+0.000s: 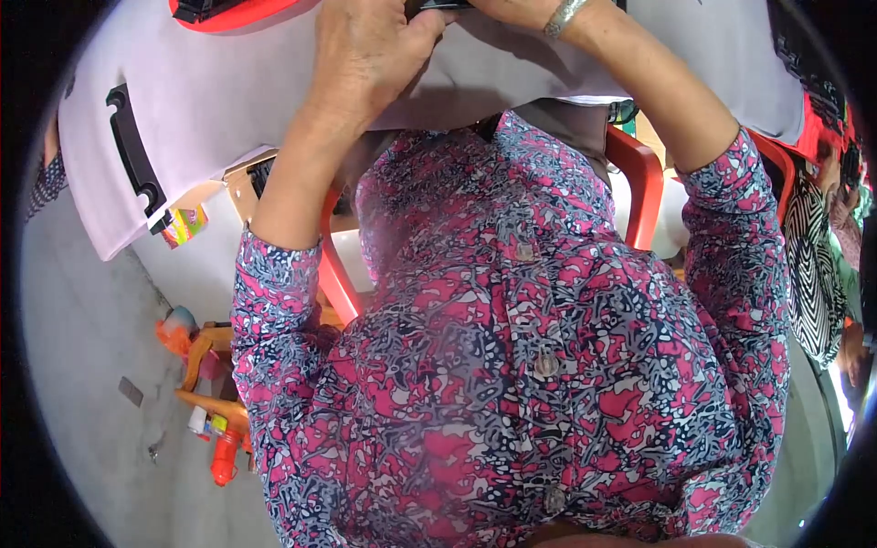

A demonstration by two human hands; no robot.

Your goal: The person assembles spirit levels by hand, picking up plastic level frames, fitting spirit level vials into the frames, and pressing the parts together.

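Note:
At the top edge, my left hand (370, 41) is closed, its thumb pressed against a small black part (443, 5) that is mostly cut off. From the other side my right hand (521, 11) meets the same black part; its fingers are bent and largely out of the picture. A silver band circles my right wrist. Both hands are over a table with a pale cover (475, 68). To the left, a long black plastic strip with hooked ends (135, 151) lies near the table's edge.
A red tray (242, 13) with black pieces is at the upper left. More black parts (813, 68) lie at the far right, beside red material. Red chair arms (635, 183) flank my body. A wooden piece of furniture (206, 365) stands lower left; people are at the right rim.

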